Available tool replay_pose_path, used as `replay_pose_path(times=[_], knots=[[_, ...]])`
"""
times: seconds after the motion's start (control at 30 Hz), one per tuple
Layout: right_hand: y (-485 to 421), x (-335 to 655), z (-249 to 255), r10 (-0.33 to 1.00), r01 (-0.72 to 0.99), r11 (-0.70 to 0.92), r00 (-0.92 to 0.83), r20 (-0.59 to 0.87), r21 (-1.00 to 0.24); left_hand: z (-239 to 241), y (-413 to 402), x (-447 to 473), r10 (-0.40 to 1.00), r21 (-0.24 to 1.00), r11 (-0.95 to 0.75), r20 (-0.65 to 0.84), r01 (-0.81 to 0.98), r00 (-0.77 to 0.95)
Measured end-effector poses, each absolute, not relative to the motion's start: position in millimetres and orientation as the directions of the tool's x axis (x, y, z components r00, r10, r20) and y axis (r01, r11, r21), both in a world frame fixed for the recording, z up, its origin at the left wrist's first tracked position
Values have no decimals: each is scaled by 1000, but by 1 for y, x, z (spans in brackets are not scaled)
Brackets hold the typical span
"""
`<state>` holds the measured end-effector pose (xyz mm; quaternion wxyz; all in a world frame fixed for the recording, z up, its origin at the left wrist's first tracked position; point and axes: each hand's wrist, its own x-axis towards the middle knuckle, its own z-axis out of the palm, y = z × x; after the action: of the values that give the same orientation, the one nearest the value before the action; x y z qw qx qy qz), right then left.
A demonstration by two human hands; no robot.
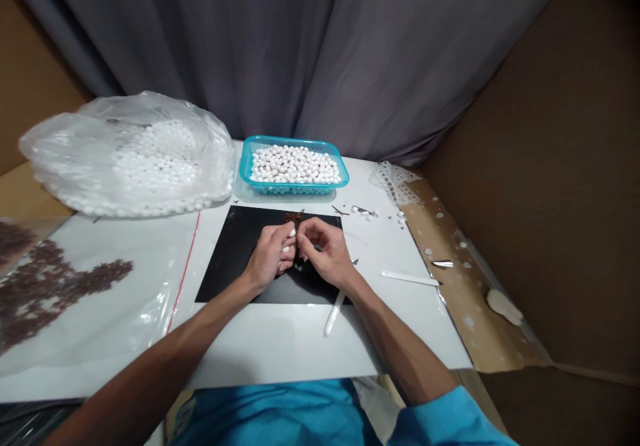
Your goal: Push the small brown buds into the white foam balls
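Note:
Over a black mat (220, 279), my two hands meet with their fingertips close together. My left hand (271, 253) is closed, with small white balls (292, 233) showing between its fingers. My right hand (325, 249) is pinched at thumb and forefinger beside the left fingertips; what it grips, if anything, is too small to make out. Just beyond the hands lies a small heap of reddish-brown bits (293, 217). A white-handled craft knife (334, 314) lies partly under my right wrist.
A blue basket (244, 166) full of white balls stands behind the mat. On the left are a clear bag of white balls (155, 153) and a zip bag of brown pieces (60, 279). Another white-handled knife (410, 278) and a metal tip (443, 264) lie right.

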<state>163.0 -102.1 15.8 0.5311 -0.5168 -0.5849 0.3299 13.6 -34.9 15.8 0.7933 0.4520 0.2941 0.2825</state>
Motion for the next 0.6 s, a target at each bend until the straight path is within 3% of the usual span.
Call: replay_pose_path(times=[0.1, 0.3, 0.4, 0.5, 0.6], knots=[[-100, 171, 15, 945, 263, 243, 153, 289, -934, 17, -31, 14, 625, 794, 582, -301, -173, 720], [-71, 212, 20, 842, 251, 242, 426, 332, -937, 24, -26, 6, 603, 685, 669, -272, -288, 750], [-42, 235, 33, 784, 113, 210, 575, 236, -971, 23, -22, 3, 628, 688, 646, -234, -331, 742], [-20, 248, 46, 818, -56, 149, 568, 91, -987, 19, -14, 0, 645, 661, 649, -216, -376, 733], [-16, 247, 47, 830, -83, 152, 551, 82, -985, 14, -4, -3, 639, 571, 704, -250, -422, 727]])
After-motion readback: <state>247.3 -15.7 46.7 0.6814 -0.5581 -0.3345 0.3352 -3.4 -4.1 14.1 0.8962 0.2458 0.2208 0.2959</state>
